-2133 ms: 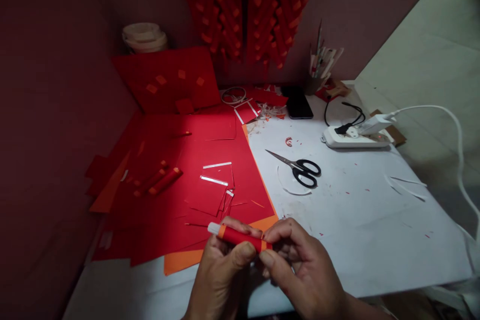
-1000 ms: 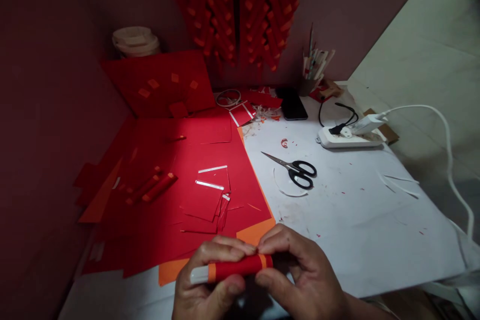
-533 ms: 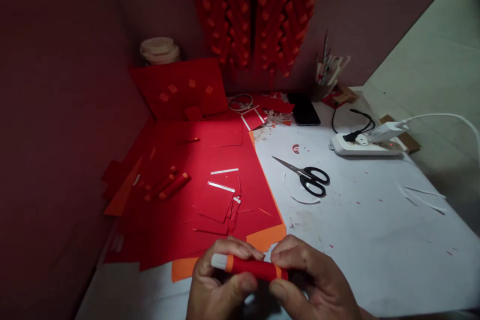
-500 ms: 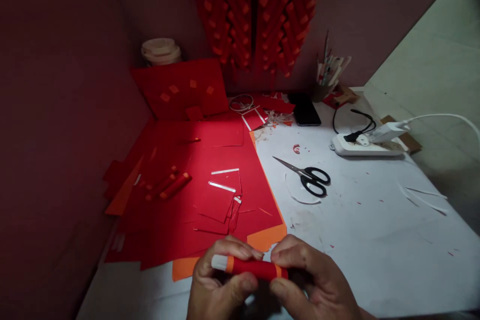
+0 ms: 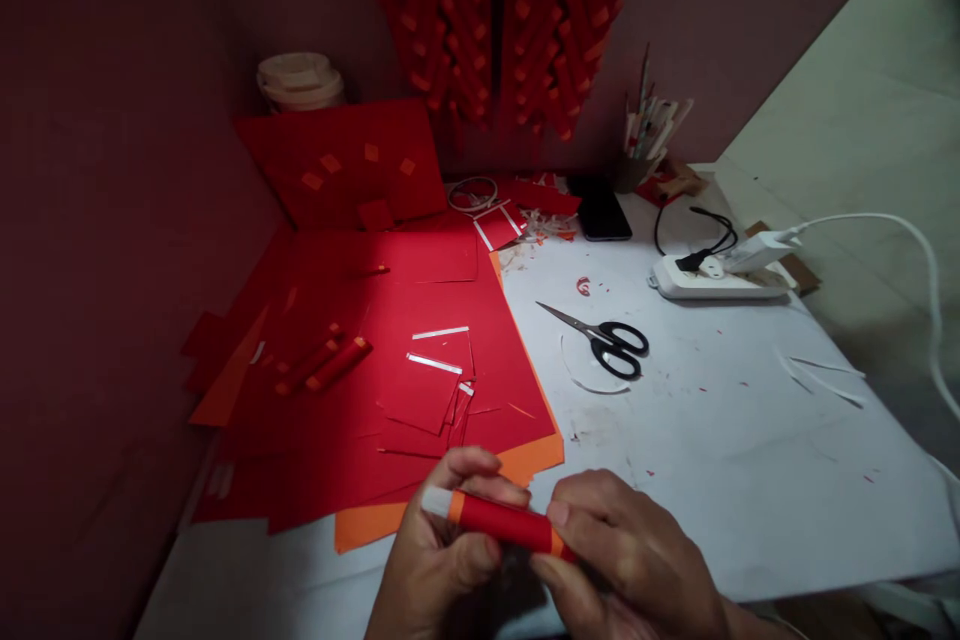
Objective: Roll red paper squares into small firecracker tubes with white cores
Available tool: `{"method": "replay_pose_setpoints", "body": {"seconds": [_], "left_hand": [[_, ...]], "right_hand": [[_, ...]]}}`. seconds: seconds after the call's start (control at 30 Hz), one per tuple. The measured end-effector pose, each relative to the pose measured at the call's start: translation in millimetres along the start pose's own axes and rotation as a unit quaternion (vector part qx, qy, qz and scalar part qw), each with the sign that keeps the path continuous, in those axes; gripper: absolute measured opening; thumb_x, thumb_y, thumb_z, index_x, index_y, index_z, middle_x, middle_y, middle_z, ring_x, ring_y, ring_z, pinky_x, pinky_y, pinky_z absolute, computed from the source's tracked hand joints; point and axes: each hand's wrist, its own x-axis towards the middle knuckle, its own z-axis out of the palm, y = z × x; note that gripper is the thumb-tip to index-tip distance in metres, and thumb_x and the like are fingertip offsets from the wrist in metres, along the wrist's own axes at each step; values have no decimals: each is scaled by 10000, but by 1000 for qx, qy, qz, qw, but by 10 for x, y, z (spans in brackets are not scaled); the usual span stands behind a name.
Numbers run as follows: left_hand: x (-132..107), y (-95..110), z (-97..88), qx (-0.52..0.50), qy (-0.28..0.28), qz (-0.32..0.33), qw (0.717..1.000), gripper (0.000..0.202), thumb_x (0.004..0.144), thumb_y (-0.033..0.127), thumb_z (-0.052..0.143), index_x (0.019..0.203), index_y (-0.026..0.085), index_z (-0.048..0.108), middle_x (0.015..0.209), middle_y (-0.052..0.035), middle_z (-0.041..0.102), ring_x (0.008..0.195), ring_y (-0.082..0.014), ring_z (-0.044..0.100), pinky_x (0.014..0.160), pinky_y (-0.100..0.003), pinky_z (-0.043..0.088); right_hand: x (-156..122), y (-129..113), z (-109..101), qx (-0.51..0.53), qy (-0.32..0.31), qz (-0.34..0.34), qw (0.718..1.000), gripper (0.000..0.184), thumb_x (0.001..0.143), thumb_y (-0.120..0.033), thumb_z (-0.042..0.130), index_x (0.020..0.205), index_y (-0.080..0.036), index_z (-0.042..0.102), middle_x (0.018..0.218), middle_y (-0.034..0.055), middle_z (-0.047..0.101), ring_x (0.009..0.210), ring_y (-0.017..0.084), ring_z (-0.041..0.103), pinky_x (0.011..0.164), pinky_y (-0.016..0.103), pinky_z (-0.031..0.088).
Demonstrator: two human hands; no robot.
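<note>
Both of my hands grip a red paper roll (image 5: 501,523) with orange bands and a white tip at its left end, held just above the table's near edge. My left hand (image 5: 442,560) pinches the left part, thumb below and fingers curled over the top. My right hand (image 5: 622,560) wraps its fingers over the right end. Finished red rolls (image 5: 322,367) lie on the red paper sheets (image 5: 390,320) to the left. Small cut red pieces with white strips (image 5: 435,370) lie just beyond my hands.
Black scissors (image 5: 604,338) lie on the white table (image 5: 750,440). A white power strip (image 5: 712,278) with plugs and a cable sits at the right. A black phone (image 5: 598,211) and a pen cup (image 5: 645,145) stand at the back. A red rolled-paper hanging (image 5: 495,20) covers the wall.
The roll has tilted, its white tip a little higher than before. My fingers have shifted round it. The view has swayed slightly; nothing on the table moved.
</note>
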Motion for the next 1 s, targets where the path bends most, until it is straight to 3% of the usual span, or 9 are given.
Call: {"method": "replay_pose_setpoints", "body": {"seconds": [0.1, 0.23, 0.37, 0.43, 0.53, 0.7, 0.87, 1.0], "left_hand": [[20, -13, 23, -39, 6, -36, 999, 229, 656, 287, 901, 822, 256, 746, 860, -4, 733, 826, -156, 672, 797, -268, 514], [32, -29, 55, -63, 8, -43, 997, 202, 683, 306, 884, 829, 258, 754, 883, -1, 735, 863, -151, 666, 839, -269, 511], [35, -20, 87, -89, 4, -40, 995, 175, 702, 269, 873, 839, 253, 766, 874, -1, 747, 785, -123, 671, 775, -225, 530], [39, -11, 101, -94, 10, -34, 995, 170, 708, 246, 869, 847, 252, 773, 853, 6, 750, 735, -104, 664, 749, -204, 541], [51, 5, 122, -89, 39, -38, 995, 194, 706, 263, 871, 875, 248, 779, 843, 7, 751, 707, -94, 662, 744, -194, 563], [80, 17, 163, -96, 57, -48, 993, 235, 648, 265, 908, 843, 223, 783, 810, -3, 749, 726, -108, 678, 718, -182, 569], [83, 3, 161, -69, 52, -20, 996, 193, 711, 267, 866, 875, 225, 773, 812, -10, 742, 719, -118, 672, 721, -212, 558], [48, 23, 120, 20, 76, 32, 996, 214, 729, 271, 850, 912, 209, 758, 837, -39, 752, 692, -129, 664, 687, -225, 550]], "right_hand": [[61, -6, -33, -73, -12, -39, 997, 438, 837, -97, 523, 1245, -235, 440, 681, 50, 658, 466, 180, 576, 372, 258, 500], [111, -15, -49, -103, -34, -25, 994, 251, 826, -68, 525, 1019, -220, 577, 613, 22, 650, 430, 153, 571, 359, 225, 462], [25, 21, 4, -80, -5, -63, 995, 406, 847, -81, 576, 1230, -194, 503, 744, 61, 710, 552, 188, 648, 448, 261, 544], [-23, 38, 43, -30, 16, -37, 999, 480, 871, -122, 619, 1311, -202, 442, 831, 83, 721, 653, 209, 687, 548, 294, 599], [-39, 34, 82, 36, 37, 38, 998, 501, 883, -222, 681, 1319, -236, 435, 928, 95, 720, 770, 229, 712, 646, 321, 628], [5, -4, 62, 37, 48, 37, 997, 467, 906, -417, 683, 1276, -240, 461, 892, 99, 724, 728, 240, 723, 601, 336, 629], [-18, 0, 40, 29, 9, 35, 999, 367, 884, -227, 681, 1205, -255, 506, 871, 84, 734, 721, 236, 727, 602, 328, 625], [1, 19, 54, 37, -11, 44, 998, 290, 874, -165, 640, 1139, -229, 540, 840, 90, 733, 689, 243, 720, 552, 339, 610]]}}
